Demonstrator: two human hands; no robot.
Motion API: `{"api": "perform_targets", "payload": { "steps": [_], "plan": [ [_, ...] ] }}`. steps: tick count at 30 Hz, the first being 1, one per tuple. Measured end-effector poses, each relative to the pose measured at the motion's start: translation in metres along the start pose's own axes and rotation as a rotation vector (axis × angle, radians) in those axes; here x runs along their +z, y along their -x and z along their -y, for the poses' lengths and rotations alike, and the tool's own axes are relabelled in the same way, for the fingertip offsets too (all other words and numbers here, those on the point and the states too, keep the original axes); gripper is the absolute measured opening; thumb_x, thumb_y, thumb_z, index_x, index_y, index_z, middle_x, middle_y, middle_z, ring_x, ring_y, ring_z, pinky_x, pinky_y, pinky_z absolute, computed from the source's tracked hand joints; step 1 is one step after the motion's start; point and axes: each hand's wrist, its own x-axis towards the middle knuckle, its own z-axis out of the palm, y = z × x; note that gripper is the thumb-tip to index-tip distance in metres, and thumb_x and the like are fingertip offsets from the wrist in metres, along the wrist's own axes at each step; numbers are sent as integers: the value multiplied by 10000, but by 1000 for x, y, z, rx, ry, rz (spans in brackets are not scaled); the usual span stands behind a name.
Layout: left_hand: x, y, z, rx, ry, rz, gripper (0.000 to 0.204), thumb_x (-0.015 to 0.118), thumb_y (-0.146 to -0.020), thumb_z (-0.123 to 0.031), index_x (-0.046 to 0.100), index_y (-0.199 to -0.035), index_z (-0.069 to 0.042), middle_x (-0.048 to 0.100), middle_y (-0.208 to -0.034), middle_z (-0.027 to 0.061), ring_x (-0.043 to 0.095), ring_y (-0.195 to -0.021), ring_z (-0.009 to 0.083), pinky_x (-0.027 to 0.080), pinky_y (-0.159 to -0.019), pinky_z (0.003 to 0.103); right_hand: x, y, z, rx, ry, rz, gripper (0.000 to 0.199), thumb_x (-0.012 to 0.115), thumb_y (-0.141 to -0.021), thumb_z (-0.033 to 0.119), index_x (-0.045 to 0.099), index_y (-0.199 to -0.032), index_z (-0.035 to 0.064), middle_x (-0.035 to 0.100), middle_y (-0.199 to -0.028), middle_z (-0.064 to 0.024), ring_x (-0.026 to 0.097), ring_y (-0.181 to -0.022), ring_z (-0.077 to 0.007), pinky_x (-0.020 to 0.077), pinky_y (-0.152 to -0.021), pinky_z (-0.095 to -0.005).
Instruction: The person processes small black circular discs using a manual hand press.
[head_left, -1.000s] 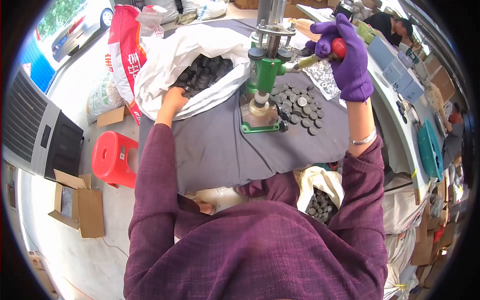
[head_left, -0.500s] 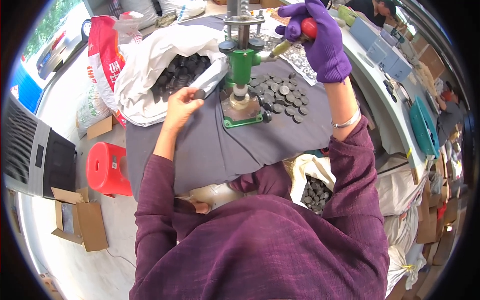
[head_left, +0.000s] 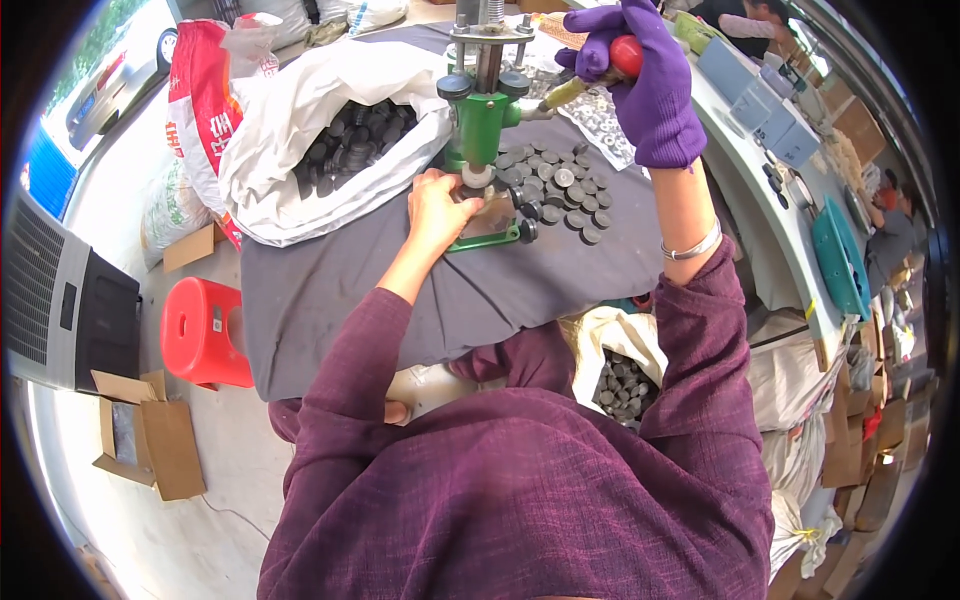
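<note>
Head view gives me the green press (head_left: 482, 130) standing on the table (head_left: 330, 300), between a white sack (head_left: 262, 190) of dark discs (head_left: 352, 145) and a loose spread of discs (head_left: 575, 190) on its right. I have the left hand (head_left: 437, 212) at the green base (head_left: 478, 241), thumb and fingers partly curled toward each other beside the white plunger tip (head_left: 477, 177); I cannot tell whether a disc is between them. The gloved right hand (head_left: 655, 110) is closed around the red knob (head_left: 627, 57) on the lever (head_left: 563, 96), up and to the right. To handle this step well, I judge that I should work at the seat beneath the plunger with the bare fingertips low and to the side, squaring any piece by feel, and hold the lever steady until they are out from under. For moving, I'd favour the grey cloth between the base and the table's near edge; leftward, the sack's rim rises close beside the wrist, and on the right the black knobs (head_left: 527, 231) and loose discs crowd the base.
</note>
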Motion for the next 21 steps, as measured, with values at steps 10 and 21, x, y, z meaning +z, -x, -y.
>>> {"api": "perform_targets", "payload": {
  "steps": [10, 21],
  "plan": [
    [9, 0, -6, -128, 132, -57, 477, 836, -587, -245, 686, -983, -24, 582, -969, 108, 547, -975, 252, 452, -874, 369, 1, 49, -4, -229, 535, 9, 447, 297, -1016, 259, 568, -952, -91, 547, -699, -96, 510, -613, -160, 533, -796, -409],
    [8, -8, -1, -133, 96, -36, 550, 821, -585, -343, 639, -1024, -67, 608, -1013, 95, 547, -1018, 286, 434, -886, 422, -27, 135, -73, -436, 669, 71, 210, 436, -947, 127, 586, -894, -10, 573, -703, -62, 564, -675, -193, 366, -1025, -498]
  ]
}}
